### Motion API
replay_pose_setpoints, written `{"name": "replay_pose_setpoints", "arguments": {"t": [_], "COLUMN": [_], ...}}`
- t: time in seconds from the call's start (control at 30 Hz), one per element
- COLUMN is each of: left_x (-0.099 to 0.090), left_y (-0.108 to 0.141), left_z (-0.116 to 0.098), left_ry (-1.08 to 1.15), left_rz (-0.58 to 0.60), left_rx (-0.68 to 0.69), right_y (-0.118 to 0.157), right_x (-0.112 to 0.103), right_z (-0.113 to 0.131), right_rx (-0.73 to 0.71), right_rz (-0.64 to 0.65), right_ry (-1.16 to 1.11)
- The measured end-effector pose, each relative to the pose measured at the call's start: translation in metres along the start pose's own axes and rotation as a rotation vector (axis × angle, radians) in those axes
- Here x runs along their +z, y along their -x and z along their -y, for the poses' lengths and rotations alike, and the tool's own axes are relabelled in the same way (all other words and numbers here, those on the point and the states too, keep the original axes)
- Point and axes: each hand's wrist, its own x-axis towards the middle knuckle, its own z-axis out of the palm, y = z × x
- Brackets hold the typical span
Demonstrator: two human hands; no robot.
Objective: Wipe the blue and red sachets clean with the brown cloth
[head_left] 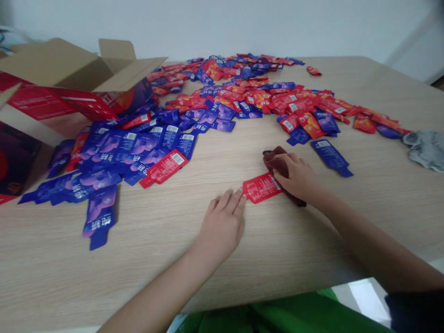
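A red sachet (262, 188) lies flat on the wooden table (166, 273), its narrow neck toward the left. The fingertips of my left hand (224, 224) rest on that neck, with the fingers stretched out and the palm down. My right hand (294, 175) is closed around a dark brown cloth (277, 166), which covers the sachet's right end. Just right of the cloth, beyond my right hand, lies a single blue sachet (331, 156).
Open cardboard boxes (135, 74) stand at the left. Blue sachets (128, 143) are heaped beside them, with a red one (164, 169) on top. Red and blue sachets (294, 101) spread along the back. A grey cloth (426, 149) lies at the right edge.
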Motion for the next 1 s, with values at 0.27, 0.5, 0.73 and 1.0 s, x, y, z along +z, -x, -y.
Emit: {"name": "replay_pose_setpoints", "arguments": {"t": [0.27,0.5,0.73,1.0], "left_x": [0.000,-0.001,-0.004,0.003], "left_y": [-0.001,-0.002,0.001,0.002], "left_z": [0.004,0.002,0.001,-0.007], "left_ry": [0.002,-0.013,0.002,-0.052], "left_rz": [-0.036,-0.023,0.032,-0.022], "left_rx": [0.022,0.015,0.019,-0.013], "right_y": [0.012,0.019,0.026,0.038], "right_x": [-0.030,0.023,-0.017,-0.001], "right_z": [0.069,0.072,0.047,0.088], "right_rx": [-0.286,-0.292,-0.211,-0.268], "right_rz": [-0.193,0.013,-0.026,-0.065], "right_ry": [-0.261,-0.049,-0.237,-0.155]}}
